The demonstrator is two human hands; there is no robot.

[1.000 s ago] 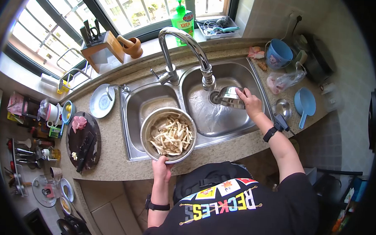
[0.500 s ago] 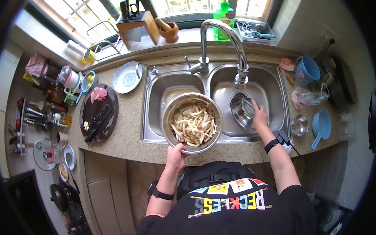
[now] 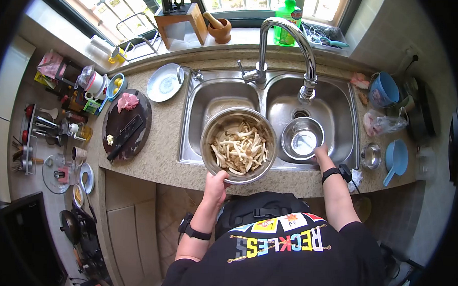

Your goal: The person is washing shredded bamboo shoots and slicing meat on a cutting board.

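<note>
My left hand [image 3: 217, 187] grips the near rim of a large steel bowl [image 3: 206, 165], its thumb over the edge. Long pale-stemmed mushrooms [image 3: 240, 149] fill the bowl, which is held over the front edge of the double sink. In the right basin [image 3: 339, 111], a smaller steel bowl [image 3: 303, 139] sits upright near the drain, with something shiny and bright at its bottom. My right hand [image 3: 320, 152] is closed at this bowl's right rim; the fingertips are partly hidden. Above the basin hangs the curved tap [image 3: 310, 80].
To the left, a round dark board [image 3: 141, 135] carries a cleaver [image 3: 126, 134], pink meat [image 3: 127, 102] and chopped garlic [image 3: 109, 139]. A white plate [image 3: 163, 84] lies beside the sink. At right are a small metal bowl [image 3: 371, 155], a blue ladle [image 3: 396, 158] and a blue bowl [image 3: 383, 89].
The smaller bowl has gone from tilted to upright in the right basin, and my right hand has moved down to its near right rim. My left hand still holds the mushroom bowl.
</note>
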